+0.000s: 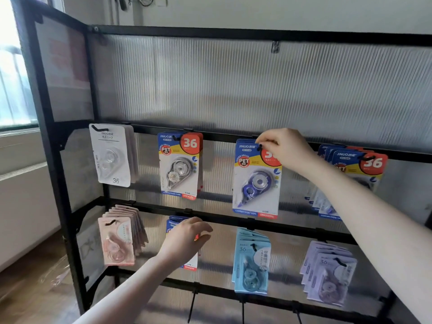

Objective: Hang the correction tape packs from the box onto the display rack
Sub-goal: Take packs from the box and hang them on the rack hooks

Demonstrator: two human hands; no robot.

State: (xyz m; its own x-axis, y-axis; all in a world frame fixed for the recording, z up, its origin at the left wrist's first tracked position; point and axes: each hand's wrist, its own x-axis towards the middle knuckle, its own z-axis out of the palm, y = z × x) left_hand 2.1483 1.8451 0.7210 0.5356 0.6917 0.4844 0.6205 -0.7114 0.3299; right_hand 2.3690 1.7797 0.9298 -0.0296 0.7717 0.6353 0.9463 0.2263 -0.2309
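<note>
- Right hand (pixel 284 148): raised to the middle rail of the display rack (pixel 53 146), fingertips pinching the top edge of a blue correction tape pack (pixel 257 181) right at its hook, as if seating the hang hole.
- Left hand (pixel 187 239): lower down, fingers curled over the top of another blue pack (pixel 174 224) on the bottom rail; mostly covering it, so hard to tell whether gripping or only steadying.
- Already hanging on the middle rail: white packs (pixel 109 155) at far left, a blue-and-red bundle (pixel 180 164) next, the bundle under the right hand, and a fourth blue bundle (pixel 355 174) at far right, partly behind the forearm.
- Already hanging on the bottom rail: pink packs (pixel 118 239), the bundle under the left hand, light blue packs (pixel 252 260), lilac packs (pixel 327 274).
- Top section of the rack: bare panel, one small clip (pixel 275 46), nothing hung there.
- Below the bottom rail: a few bare hooks (pixel 192 305) poking forward.
- Source box: not in view, so remaining stock cannot be counted.
- Judged progress: well along, eight hooks filled; left to do, at least finishing the two packs in hand, possibly filling the bare hooks.
</note>
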